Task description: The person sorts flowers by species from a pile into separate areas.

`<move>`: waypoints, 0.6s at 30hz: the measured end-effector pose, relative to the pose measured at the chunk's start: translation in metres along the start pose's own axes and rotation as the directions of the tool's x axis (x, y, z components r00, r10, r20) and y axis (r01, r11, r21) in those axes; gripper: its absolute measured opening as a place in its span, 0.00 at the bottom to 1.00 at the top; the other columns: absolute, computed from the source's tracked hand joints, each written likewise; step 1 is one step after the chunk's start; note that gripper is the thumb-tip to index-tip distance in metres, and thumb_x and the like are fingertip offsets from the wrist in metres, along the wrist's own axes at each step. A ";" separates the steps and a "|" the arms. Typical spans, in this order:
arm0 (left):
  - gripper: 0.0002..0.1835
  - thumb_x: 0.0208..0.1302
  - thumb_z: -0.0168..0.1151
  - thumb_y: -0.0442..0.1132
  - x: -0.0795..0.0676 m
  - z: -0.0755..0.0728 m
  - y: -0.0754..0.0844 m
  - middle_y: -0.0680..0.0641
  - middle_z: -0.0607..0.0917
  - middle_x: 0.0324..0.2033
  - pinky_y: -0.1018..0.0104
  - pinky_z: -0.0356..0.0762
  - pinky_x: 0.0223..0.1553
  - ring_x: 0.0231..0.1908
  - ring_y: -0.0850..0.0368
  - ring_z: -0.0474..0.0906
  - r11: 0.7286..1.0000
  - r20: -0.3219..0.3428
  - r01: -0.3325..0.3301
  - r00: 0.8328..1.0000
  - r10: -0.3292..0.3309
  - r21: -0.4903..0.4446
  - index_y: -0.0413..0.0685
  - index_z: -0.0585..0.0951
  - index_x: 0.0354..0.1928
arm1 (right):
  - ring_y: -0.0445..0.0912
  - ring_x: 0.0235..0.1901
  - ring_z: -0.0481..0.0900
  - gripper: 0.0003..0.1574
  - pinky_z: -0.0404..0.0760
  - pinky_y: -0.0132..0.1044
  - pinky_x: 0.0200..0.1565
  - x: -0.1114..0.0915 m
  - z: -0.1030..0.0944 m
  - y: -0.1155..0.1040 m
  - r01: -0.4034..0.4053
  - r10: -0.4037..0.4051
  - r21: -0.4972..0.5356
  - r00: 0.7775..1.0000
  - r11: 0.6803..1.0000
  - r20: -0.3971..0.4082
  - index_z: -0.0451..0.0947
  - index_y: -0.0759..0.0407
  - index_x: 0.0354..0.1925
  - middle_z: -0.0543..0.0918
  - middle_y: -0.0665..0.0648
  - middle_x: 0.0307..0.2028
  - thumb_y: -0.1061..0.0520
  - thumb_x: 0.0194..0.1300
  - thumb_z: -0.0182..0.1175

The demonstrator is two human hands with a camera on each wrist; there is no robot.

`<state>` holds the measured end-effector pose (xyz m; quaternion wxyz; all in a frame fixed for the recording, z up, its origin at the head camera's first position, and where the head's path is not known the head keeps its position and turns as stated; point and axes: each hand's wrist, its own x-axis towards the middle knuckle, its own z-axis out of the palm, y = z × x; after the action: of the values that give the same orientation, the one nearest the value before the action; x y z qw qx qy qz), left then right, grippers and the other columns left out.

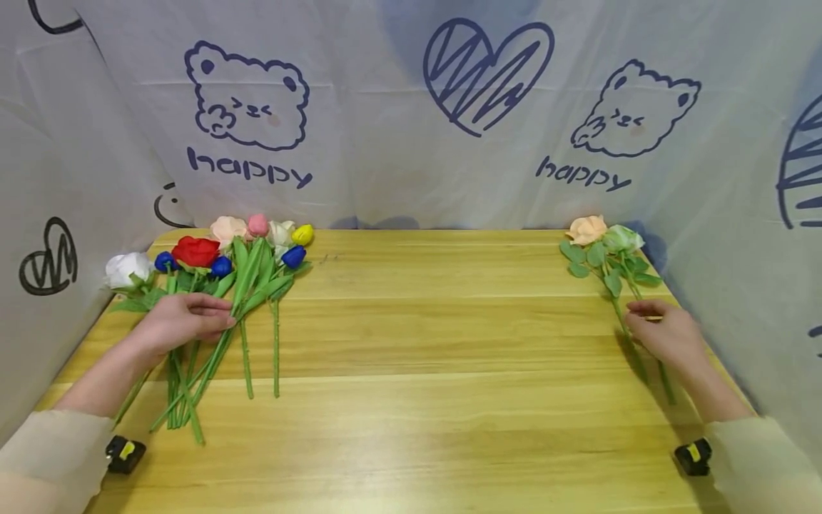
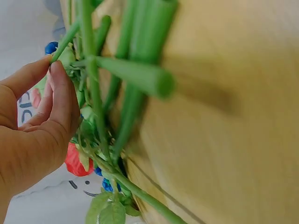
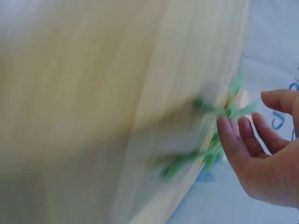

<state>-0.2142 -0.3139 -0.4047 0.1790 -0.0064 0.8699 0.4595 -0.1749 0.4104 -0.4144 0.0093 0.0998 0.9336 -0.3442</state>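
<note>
My left hand reaches over the pile of artificial flowers at the left of the table. Its thumb and index finger pinch a thin green flower stem; the leaves and other stems hide which bloom it carries. Around it lie a red rose, a white rose, blue tulips, a pink tulip and a yellow tulip. At the right, my right hand hovers by the stems of a peach rose and a pale green rose. In the right wrist view its thumb and fingers are apart, holding nothing.
The wooden table stretches between the two flower groups. Behind and beside it hangs a white cloth with bear and heart drawings. Small black devices with yellow labels sit by both sleeves.
</note>
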 end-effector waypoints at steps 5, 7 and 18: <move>0.34 0.74 0.67 0.48 0.001 0.004 0.012 0.48 0.88 0.51 0.67 0.87 0.47 0.42 0.65 0.86 1.000 -0.022 -0.014 1.000 0.014 -0.013 0.29 0.71 0.70 | 0.63 0.59 0.77 0.36 0.78 0.26 0.35 -0.001 0.014 -0.029 0.039 -0.036 0.037 0.997 0.999 -0.068 0.71 0.67 0.70 0.75 0.72 0.65 0.42 0.79 0.54; 0.34 0.74 0.66 0.48 0.001 0.008 0.019 0.49 0.87 0.51 0.66 0.87 0.49 0.44 0.64 0.86 0.999 -0.025 -0.025 0.999 0.024 -0.039 0.30 0.70 0.71 | 0.54 0.56 0.79 0.35 0.78 0.22 0.35 -0.002 0.021 -0.042 0.058 -0.051 0.091 0.995 0.994 -0.082 0.71 0.65 0.69 0.76 0.69 0.64 0.42 0.78 0.55; 0.28 0.72 0.69 0.42 0.013 0.048 0.066 0.60 0.86 0.43 0.65 0.86 0.52 0.45 0.65 0.85 0.945 -0.054 -0.148 0.989 0.138 -0.292 0.31 0.74 0.66 | 0.30 0.46 0.79 0.28 0.84 0.24 0.47 -0.009 0.070 -0.110 0.237 -0.205 0.412 0.971 0.880 -0.120 0.72 0.67 0.67 0.77 0.67 0.63 0.51 0.78 0.60</move>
<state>-0.2232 -0.2356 -0.3805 0.1279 0.0223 0.7925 0.5959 -0.1905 0.2815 -0.3967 -0.0856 0.0046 0.8415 -0.5335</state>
